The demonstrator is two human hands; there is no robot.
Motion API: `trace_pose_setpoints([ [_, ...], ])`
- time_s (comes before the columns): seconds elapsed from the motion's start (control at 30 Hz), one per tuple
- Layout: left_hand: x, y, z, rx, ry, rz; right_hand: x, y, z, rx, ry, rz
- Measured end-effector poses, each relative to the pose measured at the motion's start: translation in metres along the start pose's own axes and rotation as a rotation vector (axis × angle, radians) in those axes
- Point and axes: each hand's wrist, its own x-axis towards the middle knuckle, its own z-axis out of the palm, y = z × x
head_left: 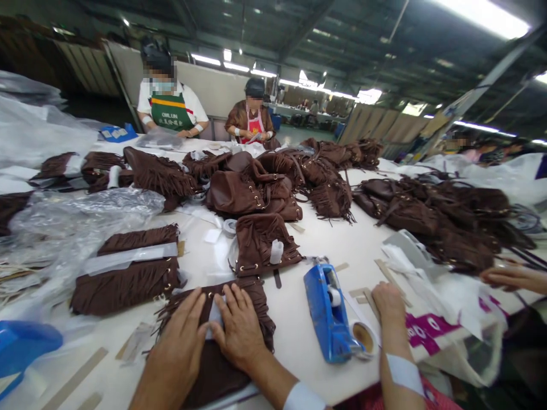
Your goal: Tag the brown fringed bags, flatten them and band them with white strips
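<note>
A dark brown fringed bag lies flat in front of me, with metal eyelets near its far edge. My left hand rests on its left side, fingers stretched out. Beside it, my right hand lies flat on the bag, thumb close to the left hand. A pale strip runs over the bag, partly covered by my fingers. To the left is another fringed bag with a whitish band across it. Just beyond my hands, a third bag carries a small white roll.
A blue tape dispenser stands to the right, beside a tape roll and a co-worker's arm. Brown bags are heaped across the table. Clear plastic lies left. Two people work at the far side.
</note>
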Motion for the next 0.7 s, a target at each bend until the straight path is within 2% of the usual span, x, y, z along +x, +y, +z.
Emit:
trace_pose_setpoints([
  [0.1,-0.007,0.023,0.041,-0.110,-0.073,0.027,-0.002,0.003,-0.001,-0.040,-0.016,-0.028],
  [0.2,-0.020,0.020,0.068,-0.198,-0.154,-0.013,-0.004,0.004,-0.003,-0.069,-0.025,-0.048],
  [0.27,-0.026,0.015,0.072,-0.251,-0.195,-0.044,-0.005,0.003,-0.003,-0.078,-0.024,-0.046],
  [0.43,-0.028,0.017,0.062,-0.275,-0.216,-0.044,-0.001,0.001,-0.007,-0.096,-0.031,-0.075],
  [0.57,-0.027,0.021,0.066,-0.162,-0.184,0.022,-0.008,0.018,-0.028,-0.130,-0.102,-0.114],
  [0.63,-0.027,0.022,0.071,-0.080,-0.144,0.062,-0.023,0.035,-0.044,-0.177,-0.135,-0.056],
  [0.7,-0.028,0.023,0.073,-0.019,-0.116,0.082,-0.040,0.051,-0.060,-0.254,-0.145,0.098],
])
